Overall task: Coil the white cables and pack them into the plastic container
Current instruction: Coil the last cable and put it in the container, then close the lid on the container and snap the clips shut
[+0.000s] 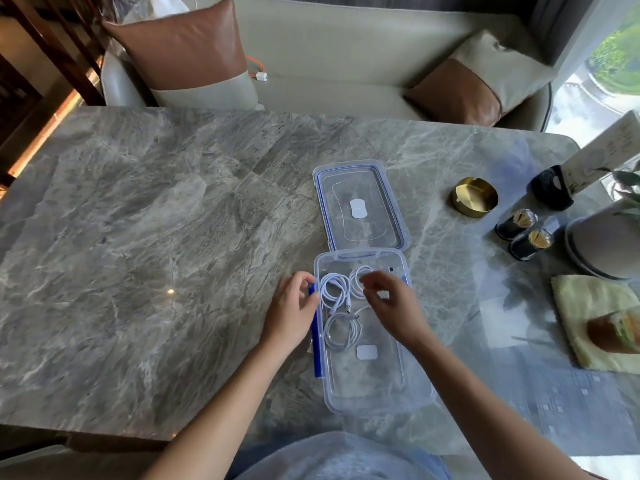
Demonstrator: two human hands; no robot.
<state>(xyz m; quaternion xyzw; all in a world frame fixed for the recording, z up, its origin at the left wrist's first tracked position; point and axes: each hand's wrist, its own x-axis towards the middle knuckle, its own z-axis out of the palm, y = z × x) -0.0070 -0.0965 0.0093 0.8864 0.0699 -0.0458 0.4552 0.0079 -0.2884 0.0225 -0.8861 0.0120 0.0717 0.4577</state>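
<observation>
Head camera looks down on one clear rectangular plastic container (381,393), which sits open on the grey marble table (138,237) just in front of the person. Its single clear lid with a blue seal (346,181) lies flat on the table at the far end, touching or nearly touching the container's far rim. Three white cables lie inside, each wound into a loose round loop: the first coiled cable (334,289) at the far left, the second coiled cable (358,277) at the far right and partly under the right hand, and the third coiled cable (343,330) nearer the middle. The near half of the container holds only a small white label (366,352). The left hand (294,310) grips the blue side latch (316,344) on the container's left wall, thumb and fingers curled around its far end. The right hand (391,303) hovers over the cables with fingers loosely bent; it is blurred, and whether it pinches a cable cannot be told. To the right stand one round brass ashtray (474,197) and two dark toothpick jars (516,223), with one pale green cloth (588,306) nearby.
</observation>
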